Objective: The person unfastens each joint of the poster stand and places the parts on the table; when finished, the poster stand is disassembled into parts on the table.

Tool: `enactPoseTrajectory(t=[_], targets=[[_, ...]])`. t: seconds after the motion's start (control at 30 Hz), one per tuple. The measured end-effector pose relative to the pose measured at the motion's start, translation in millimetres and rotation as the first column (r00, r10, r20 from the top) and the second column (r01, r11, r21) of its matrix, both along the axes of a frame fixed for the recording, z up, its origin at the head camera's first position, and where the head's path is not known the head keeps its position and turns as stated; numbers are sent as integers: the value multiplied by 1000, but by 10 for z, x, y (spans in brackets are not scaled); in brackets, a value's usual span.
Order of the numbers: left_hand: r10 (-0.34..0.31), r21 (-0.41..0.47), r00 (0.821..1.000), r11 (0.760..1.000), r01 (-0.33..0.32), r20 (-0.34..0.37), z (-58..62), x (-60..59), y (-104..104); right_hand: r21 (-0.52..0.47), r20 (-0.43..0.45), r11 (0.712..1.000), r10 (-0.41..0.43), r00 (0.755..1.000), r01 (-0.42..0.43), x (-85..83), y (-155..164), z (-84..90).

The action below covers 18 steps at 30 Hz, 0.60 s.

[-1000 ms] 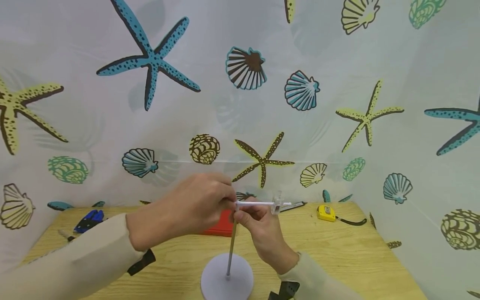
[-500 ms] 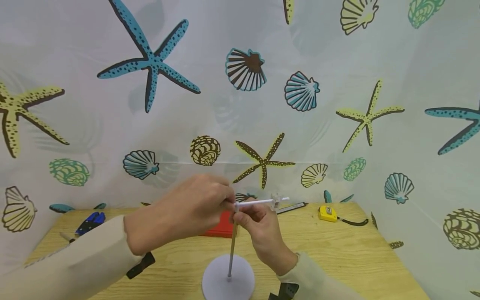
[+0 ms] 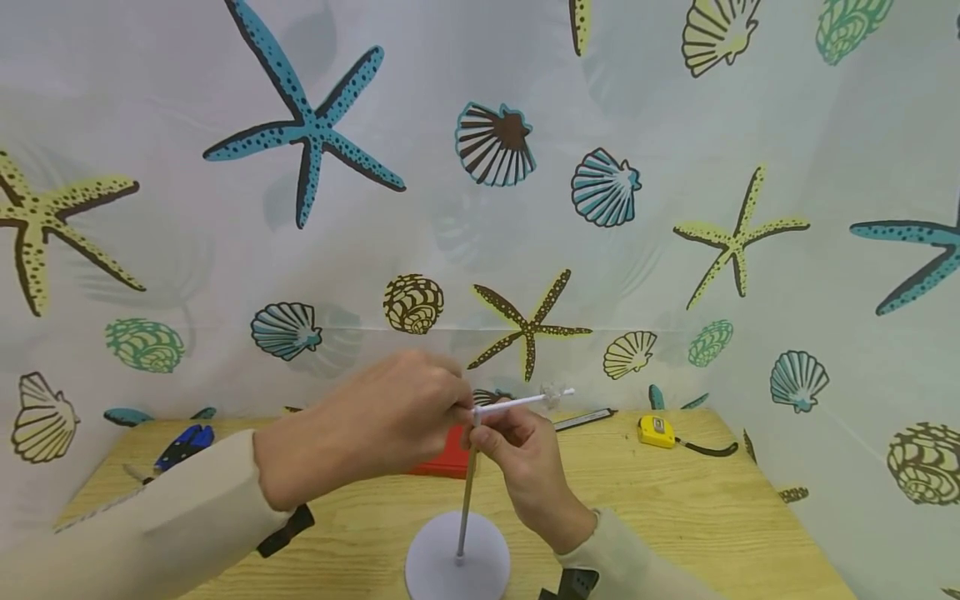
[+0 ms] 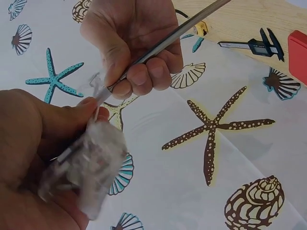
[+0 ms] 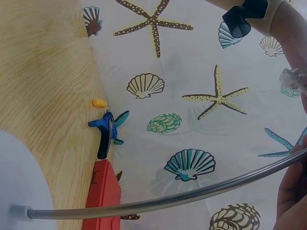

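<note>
A metal pole [image 3: 467, 504] rises from a round white base [image 3: 457, 567] in the head view. Near the pole's top my right hand [image 3: 528, 462] grips it, thumb and curled fingers showing in the left wrist view. My left hand [image 3: 382, 425] pinches the white fitting [image 4: 101, 97] at the pole's upper end. From there a thin white rod [image 3: 517, 404] sticks out to the right, tilted slightly upward. A clear plastic piece [image 3: 552, 395] sits near its tip. Beside my left hand in the left wrist view, clear plastic [image 4: 91, 165] is blurred.
Behind the hands lies a red case [image 3: 442, 458], partly hidden. Digital calipers [image 4: 256, 46] and a yellow tape measure [image 3: 657, 432] lie at the back of the wooden table [image 3: 675, 517]. A blue-handled tool [image 3: 183, 446] is at the left. A shell-patterned curtain [image 3: 360, 242] encloses the table.
The white rod's free end, with the clear piece, has swung upward in the head view. Both hands stay nearly in place at the pole's top.
</note>
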<state>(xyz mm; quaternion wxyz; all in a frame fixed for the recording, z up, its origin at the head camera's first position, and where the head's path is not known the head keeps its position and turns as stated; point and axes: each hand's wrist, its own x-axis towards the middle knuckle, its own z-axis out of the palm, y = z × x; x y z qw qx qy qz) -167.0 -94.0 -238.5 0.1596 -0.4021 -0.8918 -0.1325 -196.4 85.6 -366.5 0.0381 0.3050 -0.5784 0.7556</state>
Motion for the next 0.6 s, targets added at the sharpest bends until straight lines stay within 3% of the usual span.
enactPoseTrajectory(t=[0.6], targets=[[7,-4,1000,1000,-7,23,-1,-1,25,14,9,1000,-24,1000,24,15,11,-1]])
